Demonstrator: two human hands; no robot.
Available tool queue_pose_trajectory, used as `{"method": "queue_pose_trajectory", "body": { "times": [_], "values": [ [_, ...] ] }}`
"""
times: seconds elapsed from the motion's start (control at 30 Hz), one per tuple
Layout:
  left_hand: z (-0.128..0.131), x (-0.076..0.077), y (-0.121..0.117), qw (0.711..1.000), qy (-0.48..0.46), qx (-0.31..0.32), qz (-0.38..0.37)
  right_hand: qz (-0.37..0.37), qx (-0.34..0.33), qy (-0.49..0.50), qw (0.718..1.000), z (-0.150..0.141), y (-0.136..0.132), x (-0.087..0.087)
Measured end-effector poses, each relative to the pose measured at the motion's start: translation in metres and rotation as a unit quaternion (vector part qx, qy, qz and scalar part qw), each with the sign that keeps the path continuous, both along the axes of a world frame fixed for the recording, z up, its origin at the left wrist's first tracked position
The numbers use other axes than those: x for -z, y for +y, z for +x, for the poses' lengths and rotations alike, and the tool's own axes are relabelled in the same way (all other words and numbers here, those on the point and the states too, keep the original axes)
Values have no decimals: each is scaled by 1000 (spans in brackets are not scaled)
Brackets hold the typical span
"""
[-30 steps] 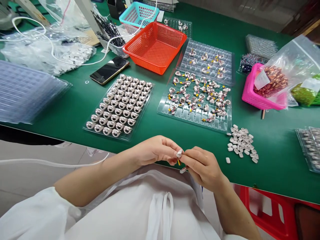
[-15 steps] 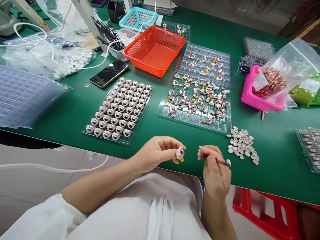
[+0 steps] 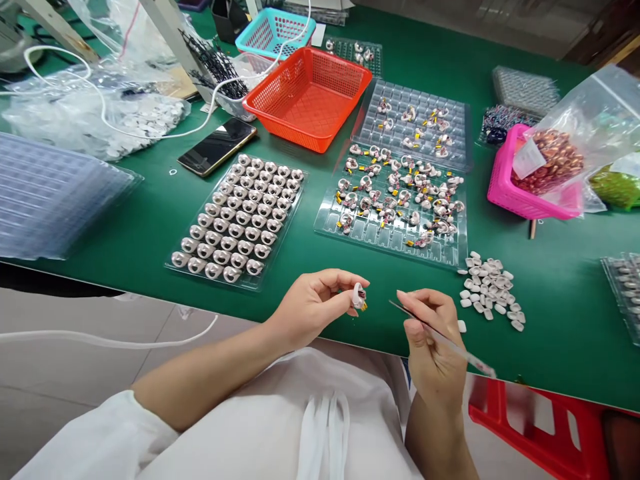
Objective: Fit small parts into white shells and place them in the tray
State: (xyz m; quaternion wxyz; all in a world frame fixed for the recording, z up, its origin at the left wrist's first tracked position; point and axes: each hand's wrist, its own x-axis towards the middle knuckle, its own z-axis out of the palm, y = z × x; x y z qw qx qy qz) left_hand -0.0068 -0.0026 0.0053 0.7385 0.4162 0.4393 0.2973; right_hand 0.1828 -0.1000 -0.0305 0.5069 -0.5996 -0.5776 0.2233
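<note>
My left hand (image 3: 313,305) pinches a small white part with yellow and red wires (image 3: 359,297) over the table's front edge. My right hand (image 3: 430,340) is closed on thin tweezers (image 3: 440,337) whose tip points left toward the part, a short gap away. Beside my right hand lies a pile of small white caps (image 3: 490,290). A clear tray of wired parts (image 3: 395,200) is straight ahead. To its left stands a clear tray (image 3: 237,220) filled with rows of finished white parts.
An orange basket (image 3: 310,97), a teal basket (image 3: 275,30), a phone (image 3: 217,147), stacked clear trays (image 3: 45,193), and bags with a white cable (image 3: 100,107) fill the left and back. A pink basket (image 3: 530,180) holds a bag of copper coils. A red stool (image 3: 540,427) stands below right.
My hands, joined at the part a second ago, have separated. The right hand moved right and turned the tweezers so the tip now points left at the part.
</note>
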Motion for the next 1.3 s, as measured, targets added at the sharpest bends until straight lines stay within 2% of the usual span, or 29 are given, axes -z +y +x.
{"method": "queue_pose_trajectory", "body": {
  "times": [0.2,0.4,1.03,1.3],
  "values": [
    [1,4,-3,999,9,-33,28,53,26,148,987,-15,1,-1],
    [3,7,-7,998,18,-45,46,68,-22,219,973,-27,2,5],
    [6,6,-10,997,11,-57,49,82,2,176,981,-34,5,9],
    [6,7,-9,998,8,-49,38,82,0,194,978,-35,10,17]
  ]
}}
